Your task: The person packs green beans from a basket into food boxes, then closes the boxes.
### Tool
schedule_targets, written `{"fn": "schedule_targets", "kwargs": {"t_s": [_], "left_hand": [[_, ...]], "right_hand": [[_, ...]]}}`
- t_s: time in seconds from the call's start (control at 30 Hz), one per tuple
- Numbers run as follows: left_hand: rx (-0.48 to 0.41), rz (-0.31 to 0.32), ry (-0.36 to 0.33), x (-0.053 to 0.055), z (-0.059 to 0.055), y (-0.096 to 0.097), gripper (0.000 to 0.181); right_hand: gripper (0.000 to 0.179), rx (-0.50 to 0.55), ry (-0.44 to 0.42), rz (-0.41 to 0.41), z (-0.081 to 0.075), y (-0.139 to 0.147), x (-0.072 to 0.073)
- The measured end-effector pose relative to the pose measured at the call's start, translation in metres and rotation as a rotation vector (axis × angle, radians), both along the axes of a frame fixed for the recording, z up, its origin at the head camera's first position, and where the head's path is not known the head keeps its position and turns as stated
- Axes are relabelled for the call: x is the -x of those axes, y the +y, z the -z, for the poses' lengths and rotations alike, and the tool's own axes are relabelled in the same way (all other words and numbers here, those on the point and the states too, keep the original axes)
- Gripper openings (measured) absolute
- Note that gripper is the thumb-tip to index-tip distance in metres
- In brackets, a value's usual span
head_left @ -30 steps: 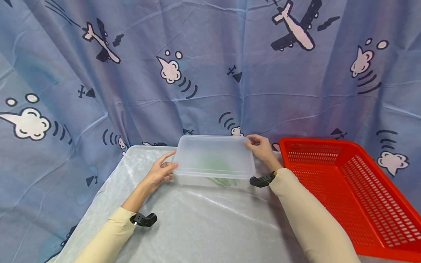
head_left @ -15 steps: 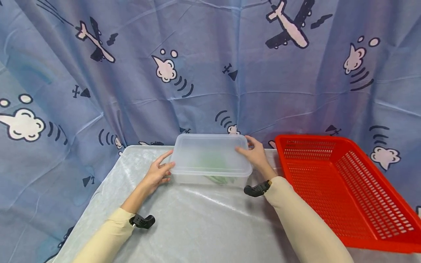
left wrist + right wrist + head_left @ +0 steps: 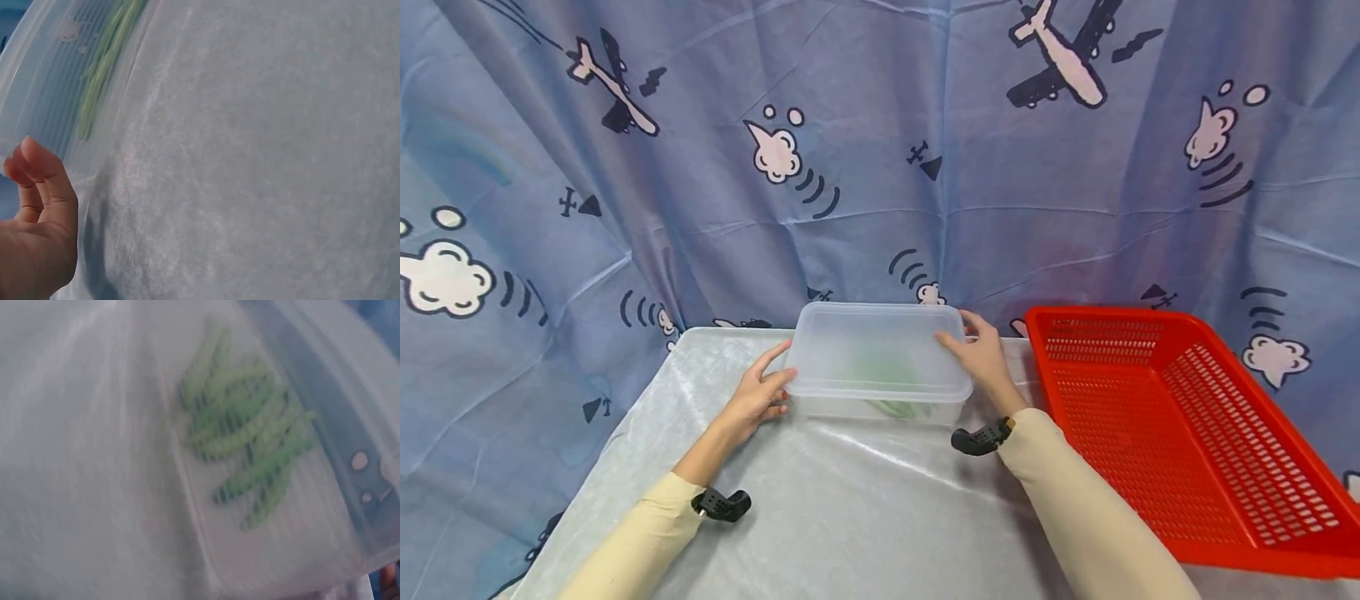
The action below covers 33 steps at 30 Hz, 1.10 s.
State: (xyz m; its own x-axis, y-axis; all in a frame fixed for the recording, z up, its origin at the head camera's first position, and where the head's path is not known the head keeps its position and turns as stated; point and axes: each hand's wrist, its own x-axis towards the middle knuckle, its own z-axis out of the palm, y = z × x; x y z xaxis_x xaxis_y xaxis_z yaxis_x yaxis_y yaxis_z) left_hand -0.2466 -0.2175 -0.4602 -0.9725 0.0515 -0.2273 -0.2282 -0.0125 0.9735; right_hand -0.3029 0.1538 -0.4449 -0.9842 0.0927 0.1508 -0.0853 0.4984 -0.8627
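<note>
A clear plastic food container (image 3: 835, 407) stands near the table's far edge, under a frosted lid (image 3: 880, 346). Long green pods (image 3: 250, 437), blurred by the plastic, lie inside; their exact kind is hard to tell. At the container's left end, my left hand (image 3: 752, 398) holds the lid's edge, its thumb by the near corner and its fingers along the side. My right hand (image 3: 985, 354) grips the lid at the right end, thumb on top and fingers round the far edge. The wall hides part of my right fingertips (image 3: 389, 584) in the right wrist view.
A red perforated plastic basket (image 3: 1210, 554) stands to the right of my right forearm. Pale cloth covers the table (image 3: 850, 517). Behind its far edge hangs a blue curtain (image 3: 865, 225) printed with planes and clouds.
My right hand has shifted from the lid's far right corner slightly toward me, and its thumb now lies farther in on the top. My left hand keeps its place on the container.
</note>
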Motion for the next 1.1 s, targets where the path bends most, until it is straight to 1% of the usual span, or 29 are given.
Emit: {"fn": "schedule_targets", "kwargs": {"t_s": [0.1,0.27,0.33,0.57,0.7,0.87,1.0,1.1], "left_hand": [[-0.014,-0.007,-0.001,-0.001,0.0,0.001,0.064],[-0.031,-0.007,-0.001,0.002,-0.003,0.002,0.063],[-0.037,0.001,-0.003,0.002,-0.002,0.002,0.063],[-0.038,0.02,-0.014,0.001,0.0,0.001,0.063],[-0.026,0.028,-0.016,-0.002,0.001,-0.001,0.064],[-0.028,0.024,-0.019,-0.004,0.001,-0.002,0.064],[-0.023,0.023,-0.014,-0.003,0.0,-0.001,0.063],[-0.031,0.014,-0.014,-0.002,0.0,0.002,0.062]], "right_hand": [[0.068,-0.006,-0.015,0.013,-0.001,-0.002,-0.009],[0.077,0.024,-0.037,0.003,-0.004,-0.007,-0.018],[0.079,0.034,-0.028,0.001,-0.003,-0.007,-0.02],[0.084,0.032,0.0,-0.014,0.003,-0.004,-0.024],[0.081,0.025,0.023,-0.006,0.005,-0.007,-0.026],[0.076,0.032,0.053,0.023,0.006,-0.011,-0.027],[0.074,0.026,0.044,0.044,0.005,-0.011,-0.027],[0.078,-0.006,0.018,0.047,0.004,-0.01,-0.03]]}}
